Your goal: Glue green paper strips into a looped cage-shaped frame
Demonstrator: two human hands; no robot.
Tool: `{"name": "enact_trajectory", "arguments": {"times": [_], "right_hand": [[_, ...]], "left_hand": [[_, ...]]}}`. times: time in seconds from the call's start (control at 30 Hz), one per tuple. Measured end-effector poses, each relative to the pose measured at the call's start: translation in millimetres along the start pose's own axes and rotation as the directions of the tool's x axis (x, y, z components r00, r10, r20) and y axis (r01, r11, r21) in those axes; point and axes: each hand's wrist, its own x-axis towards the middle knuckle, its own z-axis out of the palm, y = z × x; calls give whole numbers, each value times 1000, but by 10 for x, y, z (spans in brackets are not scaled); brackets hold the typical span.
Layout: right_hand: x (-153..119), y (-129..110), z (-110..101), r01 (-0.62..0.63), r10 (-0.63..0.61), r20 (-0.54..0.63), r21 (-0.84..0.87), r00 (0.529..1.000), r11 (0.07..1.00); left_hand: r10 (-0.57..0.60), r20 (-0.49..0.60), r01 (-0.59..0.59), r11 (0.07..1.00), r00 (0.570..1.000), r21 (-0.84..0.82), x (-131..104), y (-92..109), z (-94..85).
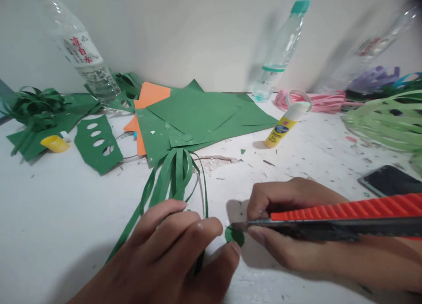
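My left hand (pixel 178 247) is curled over a bunch of narrow green paper strips (pixel 180 174), which run out beneath its fingers. Its thumb tip touches the lower edge of a small green paper disc (pixel 234 236) on the white tabletop. My right hand (pixel 296 225) grips a utility knife (pixel 343 217) with a red and black handle, held nearly level. The knife's blade tip meets the upper edge of the disc. My left palm and the held part of the strips are hidden.
Green sheets (pixel 198 115) lie behind the hands, beside a punched green piece (pixel 99 143). A glue stick (pixel 281 127) stands upright; its yellow cap (pixel 55 144) lies left. Water bottles (pixel 94 62) line the wall. A phone (pixel 392 181) and light green strips (pixel 379 123) are at right.
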Motion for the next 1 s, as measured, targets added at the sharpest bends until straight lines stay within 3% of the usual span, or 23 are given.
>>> {"name": "enact_trajectory", "arguments": {"times": [0.03, 0.13, 0.17, 0.23, 0.27, 0.37, 0.53, 0.73, 0.87, 1.0], "right_hand": [[-3, -5, -4, 1, -1, 10, 3, 1000, 1000], [-3, -48, -14, -29, 29, 54, 7, 998, 1000], [0, -64, -15, -40, 40, 51, 12, 998, 999], [8, -84, -15, -61, 61, 38, 17, 997, 998], [11, -86, -17, -62, 61, 34, 18, 998, 998], [13, -76, -32, -52, 52, 52, -12, 997, 999], [-5, -87, -69, -56, 60, 79, -45, 995, 997], [-21, -20, -41, -64, 66, 61, -34, 996, 997], [-48, 65, -7, -11, 13, 37, -34, 999, 999], [-54, 61, -3, 20, -19, 33, -44, 999, 999]], "left_hand": [[12, -31, -12, 1000, 999, 11, -3, -8, 7], [-11, 48, 10, 1000, 999, 19, -22, -20, 31], [-21, -25, 21, 1000, 999, 13, -29, -18, 37], [-18, -30, 18, 1000, 999, 15, -38, -9, 41], [-11, 22, 11, 1000, 1000, 14, -39, -5, 39], [-3, -36, 4, 1000, 999, 26, -21, -3, 8], [7, 106, -9, 1000, 994, 24, 21, -18, -79], [-47, 4, 47, 999, 999, 2, -2, 17, -13], [-24, -59, 25, 1000, 998, 16, 13, 39, 33], [1, 69, -3, 999, 998, 40, 7, 12, -40]]}}
